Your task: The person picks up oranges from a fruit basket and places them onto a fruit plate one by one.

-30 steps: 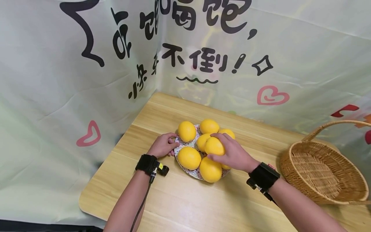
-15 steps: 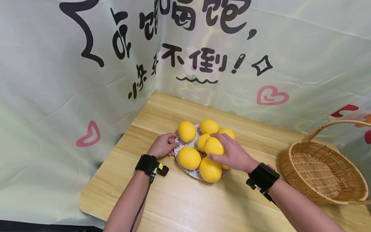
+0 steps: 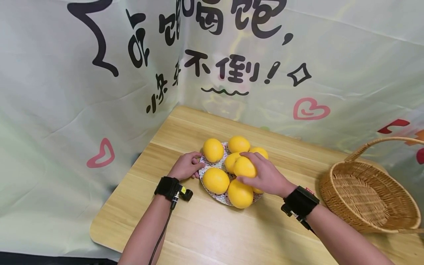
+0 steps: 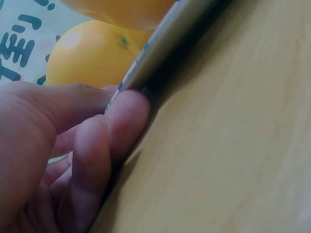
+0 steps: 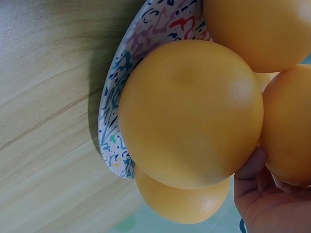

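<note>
A patterned plate (image 3: 218,165) bears several yellow-orange oranges. At its left edge my left hand (image 3: 186,166) pinches the rim; in the left wrist view the thumb and a fingertip (image 4: 129,114) close on the plate's edge, slightly above the wood. My right hand (image 3: 266,176) grips an orange (image 3: 245,167) on top of the group, thumb on the near side and fingers over the far side. Another orange (image 3: 240,194) lies just in front of it. In the right wrist view, a big orange (image 5: 192,114) fills the middle and the fingers show at lower right.
A wicker basket (image 3: 371,195) with a tall handle stands on the wooden table (image 3: 212,232) at the right. Printed cloth (image 3: 232,99) hangs along the back and left sides. A cable (image 3: 163,228) runs down the left forearm.
</note>
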Available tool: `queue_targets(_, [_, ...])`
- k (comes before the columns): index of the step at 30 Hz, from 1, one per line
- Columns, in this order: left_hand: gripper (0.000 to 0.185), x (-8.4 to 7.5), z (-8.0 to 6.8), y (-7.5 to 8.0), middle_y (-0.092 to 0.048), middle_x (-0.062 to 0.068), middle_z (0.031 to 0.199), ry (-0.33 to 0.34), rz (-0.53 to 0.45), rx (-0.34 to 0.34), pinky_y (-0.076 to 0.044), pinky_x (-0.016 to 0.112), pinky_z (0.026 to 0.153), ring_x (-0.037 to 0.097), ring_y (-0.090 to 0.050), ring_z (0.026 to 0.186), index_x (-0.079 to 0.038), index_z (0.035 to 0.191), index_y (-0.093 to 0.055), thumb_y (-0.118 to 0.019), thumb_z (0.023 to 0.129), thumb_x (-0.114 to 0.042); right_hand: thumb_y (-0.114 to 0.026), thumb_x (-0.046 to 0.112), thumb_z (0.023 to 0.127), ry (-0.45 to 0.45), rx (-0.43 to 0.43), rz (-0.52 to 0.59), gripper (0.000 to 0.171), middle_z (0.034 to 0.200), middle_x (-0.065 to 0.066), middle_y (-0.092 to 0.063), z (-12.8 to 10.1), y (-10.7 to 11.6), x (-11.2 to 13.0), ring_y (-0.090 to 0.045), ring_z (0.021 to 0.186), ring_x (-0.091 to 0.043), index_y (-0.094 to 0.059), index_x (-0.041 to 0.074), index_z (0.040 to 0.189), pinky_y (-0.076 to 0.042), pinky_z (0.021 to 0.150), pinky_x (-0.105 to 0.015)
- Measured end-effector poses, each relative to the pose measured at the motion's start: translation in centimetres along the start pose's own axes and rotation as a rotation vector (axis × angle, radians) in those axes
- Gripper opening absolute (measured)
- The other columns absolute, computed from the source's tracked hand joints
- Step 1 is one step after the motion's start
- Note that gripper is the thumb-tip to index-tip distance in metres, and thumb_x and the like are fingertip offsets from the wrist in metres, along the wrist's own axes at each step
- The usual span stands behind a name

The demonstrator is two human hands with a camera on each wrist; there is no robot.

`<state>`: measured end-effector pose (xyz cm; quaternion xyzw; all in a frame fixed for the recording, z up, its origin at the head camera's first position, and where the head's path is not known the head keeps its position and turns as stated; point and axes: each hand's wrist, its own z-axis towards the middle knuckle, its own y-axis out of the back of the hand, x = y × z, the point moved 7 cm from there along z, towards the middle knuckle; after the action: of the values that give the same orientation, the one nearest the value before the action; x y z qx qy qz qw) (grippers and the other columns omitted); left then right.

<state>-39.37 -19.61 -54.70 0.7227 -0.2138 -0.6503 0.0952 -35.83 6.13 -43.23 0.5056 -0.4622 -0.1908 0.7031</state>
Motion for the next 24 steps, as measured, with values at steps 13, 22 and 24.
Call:
queue_targets(13, [0.058, -0.52, -0.29, -0.14, -0.072, 0.004, 0.084, -0.019, 0.022, 0.009, -0.059, 0.029, 0.053, 0.014, -0.068, 0.055, -0.005, 0.149, -0.052, -0.072, 0.098, -0.024, -0.08, 0.051, 0.086, 0.018, 0.001, -0.014, 0.087, 0.135, -0.01, -0.061, -0.18, 0.22, -0.1, -0.063, 0.11, -0.025, -0.04, 0.02, 0.156, -0.059, 0.085, -0.038])
queue_targets(22, [0.059, -0.54, -0.3, -0.25, -0.072, 0.004, 0.086, -0.016, 0.029, -0.003, -0.06, 0.029, 0.055, 0.014, -0.068, 0.056, -0.006, 0.149, -0.053, -0.073, 0.097, -0.026, -0.077, 0.052, 0.089, 0.0, -0.009, -0.016, 0.086, 0.146, -0.018, -0.057, -0.53, 0.72, -0.24, -0.065, 0.113, -0.03, -0.036, 0.016, 0.156, -0.061, 0.088, -0.044])
queue_targets(24, [0.059, -0.32, -0.36, -0.14, -0.072, 0.005, 0.088, -0.018, 0.029, -0.009, -0.06, 0.029, 0.055, 0.014, -0.068, 0.057, -0.006, 0.149, -0.053, -0.073, 0.097, -0.027, -0.077, 0.051, 0.089, 0.002, -0.014, -0.013, 0.086, 0.148, -0.018, -0.056, -0.63, 0.89, -0.33, -0.064, 0.115, -0.03, -0.037, 0.015, 0.156, -0.06, 0.09, -0.045])
